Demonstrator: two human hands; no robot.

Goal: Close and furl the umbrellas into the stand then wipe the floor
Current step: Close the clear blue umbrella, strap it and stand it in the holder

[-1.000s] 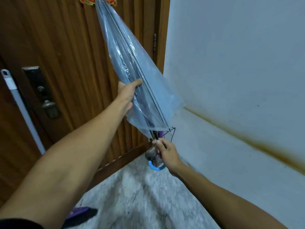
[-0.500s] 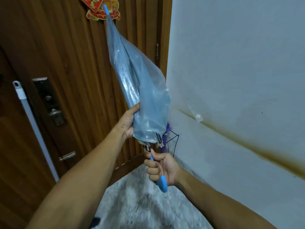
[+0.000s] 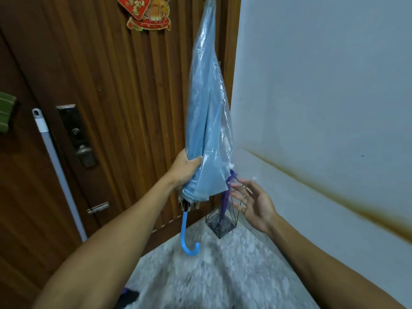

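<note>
Pale mop pole (image 3: 59,175) leant vs ribbed wood door (image 3: 116,108), left hand (image 3: 186,170) gripped round clear blue plastic umbrella (image 3: 208,130), held upright w/ curved handle down, wire stand (image 3: 221,223) in corner w/ purple umbrella (image 3: 225,199), right hand (image 3: 254,202) spread wide, holding nothing, speckled stone floor (image 3: 211,275).

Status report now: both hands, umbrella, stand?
Left hand grips blue umbrella, closed, handle down. Right hand open, empty. Wire stand already holds purple umbrella.
</note>
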